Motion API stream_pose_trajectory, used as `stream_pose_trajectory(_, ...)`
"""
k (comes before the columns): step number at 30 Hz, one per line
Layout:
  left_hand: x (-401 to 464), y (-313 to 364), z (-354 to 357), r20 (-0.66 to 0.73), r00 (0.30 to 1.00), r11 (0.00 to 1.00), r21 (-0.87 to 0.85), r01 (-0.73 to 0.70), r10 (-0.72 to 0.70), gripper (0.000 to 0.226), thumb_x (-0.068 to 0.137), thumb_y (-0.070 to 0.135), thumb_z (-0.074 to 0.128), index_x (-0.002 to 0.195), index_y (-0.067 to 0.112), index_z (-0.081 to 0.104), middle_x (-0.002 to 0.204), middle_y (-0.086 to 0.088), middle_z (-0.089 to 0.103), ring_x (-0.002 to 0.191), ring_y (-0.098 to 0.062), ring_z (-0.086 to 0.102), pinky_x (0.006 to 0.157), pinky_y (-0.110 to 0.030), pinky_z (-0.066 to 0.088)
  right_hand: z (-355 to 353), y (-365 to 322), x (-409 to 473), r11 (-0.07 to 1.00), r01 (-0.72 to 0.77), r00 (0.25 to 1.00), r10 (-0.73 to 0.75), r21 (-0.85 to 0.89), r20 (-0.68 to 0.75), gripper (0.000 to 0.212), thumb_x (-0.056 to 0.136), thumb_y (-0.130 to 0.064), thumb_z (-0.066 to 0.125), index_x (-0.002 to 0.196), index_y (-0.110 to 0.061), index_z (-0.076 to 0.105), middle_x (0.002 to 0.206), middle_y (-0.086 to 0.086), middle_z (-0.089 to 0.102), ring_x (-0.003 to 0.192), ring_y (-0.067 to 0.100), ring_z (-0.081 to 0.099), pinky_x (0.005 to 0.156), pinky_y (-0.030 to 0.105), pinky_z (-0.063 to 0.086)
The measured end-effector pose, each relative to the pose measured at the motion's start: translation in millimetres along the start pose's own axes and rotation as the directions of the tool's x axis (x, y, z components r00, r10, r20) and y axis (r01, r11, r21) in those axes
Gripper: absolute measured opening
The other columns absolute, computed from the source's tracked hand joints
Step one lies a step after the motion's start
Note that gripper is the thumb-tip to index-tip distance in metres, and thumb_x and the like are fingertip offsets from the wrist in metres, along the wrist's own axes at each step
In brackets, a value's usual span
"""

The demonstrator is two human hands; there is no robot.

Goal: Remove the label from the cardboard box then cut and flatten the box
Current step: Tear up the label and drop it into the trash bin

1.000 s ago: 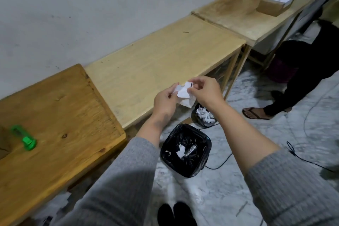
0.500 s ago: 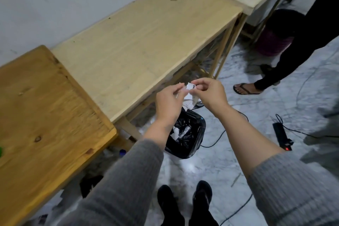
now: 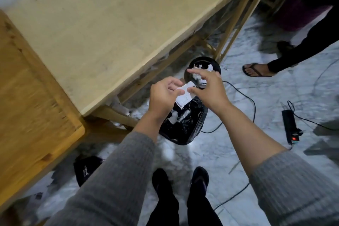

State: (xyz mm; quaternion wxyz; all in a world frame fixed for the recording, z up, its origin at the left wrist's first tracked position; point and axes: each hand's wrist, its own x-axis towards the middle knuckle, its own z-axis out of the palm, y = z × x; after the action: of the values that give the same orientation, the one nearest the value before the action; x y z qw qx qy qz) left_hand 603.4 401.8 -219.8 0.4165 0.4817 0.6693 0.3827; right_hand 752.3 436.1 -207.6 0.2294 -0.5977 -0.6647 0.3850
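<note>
A torn white label (image 3: 184, 98) hangs between my two hands, straight above a black bin bag (image 3: 185, 130) on the floor that holds white paper scraps. My left hand (image 3: 163, 96) pinches the label's upper edge with its fingertips. My right hand (image 3: 208, 89) is on the label's right side; its thumb touches the paper, while its fingers are spread apart and lifted off it. The cardboard box is out of view.
A pale wooden table (image 3: 113, 29) and a darker one (image 3: 27, 108) stand to the left. Beyond my hands is a second round bin (image 3: 214, 63) with scraps. A power strip (image 3: 290, 126) and cables lie right. Another person's sandalled foot (image 3: 255, 70) is near.
My view has tilted down toward the floor. Both hands lowered with the label over the black bin bag, and the right hand's fingers have spread off the paper.
</note>
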Motion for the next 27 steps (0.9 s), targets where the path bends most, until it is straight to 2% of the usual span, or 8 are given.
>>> stream_pose_trajectory(3,12.0,-22.7,9.4,0.037,0.999,1.0,0.015,0.02,-0.021,0.033,0.071,0.007,0.079,0.093,0.025,0.061,0.06,0.01,0.066,0.056,0.001,0.059,0.061,-0.016,0.048,15.0,21.4,9.2,0.999,-0.011,0.999,0.009,0.039,0.054,0.024,0.074,-0.015,0.075,0.091,-0.03,0.07,0.089,-0.007,0.069,0.089,0.01,0.06,0.086,0.028,0.049)
stream_pose_trajectory(5,20.4,-46.5,19.1,0.055,0.998,0.999,-0.02,0.042,-0.041,0.044,0.071,0.007,0.08,0.098,0.036,0.059,0.072,0.011,0.07,0.063,-0.002,0.063,0.067,-0.018,0.051,27.7,39.2,13.8,0.993,-0.077,0.997,0.074,0.094,0.038,0.018,0.075,-0.008,0.074,0.083,-0.023,0.068,0.074,-0.006,0.064,0.072,0.008,0.058,0.072,0.016,0.048)
stream_pose_trajectory(8,28.7,-93.2,38.8,0.031,0.996,0.991,-0.107,0.084,-0.081,0.027,0.077,0.002,0.073,0.095,0.022,0.069,0.082,0.004,0.07,0.07,-0.002,0.065,0.071,-0.017,0.051,56.9,75.4,21.9,0.985,-0.111,0.994,0.109,0.135,0.025,0.013,0.076,-0.005,0.073,0.082,-0.016,0.069,0.071,-0.001,0.063,0.06,0.003,0.052,0.058,0.005,0.041)
stream_pose_trajectory(13,52.4,-185.5,81.2,0.061,0.998,0.992,0.128,-0.003,-0.005,0.008,0.082,0.001,0.068,0.085,0.007,0.073,0.077,0.003,0.062,0.069,0.002,0.053,0.066,-0.01,0.04,124.1,162.1,38.4,0.979,-0.187,0.982,0.187,0.086,0.001,0.007,0.077,-0.011,0.074,0.083,-0.014,0.072,0.071,0.004,0.064,0.061,0.01,0.053,0.06,0.015,0.044)
stream_pose_trajectory(17,75.5,-266.9,118.0,0.098,0.995,0.958,0.286,-0.02,-0.009,0.006,0.077,0.008,0.067,0.079,0.01,0.072,0.079,-0.001,0.062,0.075,-0.014,0.056,0.071,-0.028,0.045,176.8,231.9,50.5,0.985,-0.174,0.984,0.174,0.008,0.032,0.008,0.078,-0.007,0.068,0.082,-0.013,0.072,0.077,0.002,0.063,0.064,0.009,0.054,0.054,0.009,0.036)
stream_pose_trajectory(19,83.4,-301.5,137.1,0.108,0.994,0.928,0.371,-0.023,-0.019,0.009,0.075,0.017,0.062,0.077,0.021,0.069,0.076,-0.002,0.065,0.076,-0.022,0.058,0.07,-0.036,0.048,201.8,264.2,58.3,0.981,-0.191,0.981,0.192,-0.031,0.037,0.012,0.077,-0.009,0.064,0.082,-0.017,0.071,0.084,0.004,0.065,0.072,0.015,0.058,0.061,0.019,0.041)
stream_pose_trajectory(23,93.3,-354.4,162.8,0.123,0.988,0.777,0.63,-0.002,-0.097,0.011,0.084,0.025,0.062,0.09,0.028,0.07,0.092,0.007,0.067,0.104,-0.024,0.053,0.088,-0.036,0.042,245.1,326.0,71.3,0.953,-0.257,0.964,0.265,-0.158,0.032,0.016,0.072,-0.029,0.058,0.081,-0.037,0.069,0.093,0.01,0.068,0.077,0.024,0.063,0.078,0.032,0.051)
stream_pose_trajectory(27,99.4,-391.9,174.8,0.206,0.96,0.731,0.682,-0.003,-0.188,0.028,0.086,0.028,0.064,0.114,0.032,0.067,0.123,0.003,0.058,0.119,-0.025,0.044,0.096,-0.036,0.04,269.3,360.4,77.2,0.934,-0.271,0.952,0.295,-0.233,0.076,0.032,0.082,-0.018,0.055,0.106,-0.032,0.071,0.113,0.006,0.069,0.104,0.025,0.062,0.104,0.04,0.041)
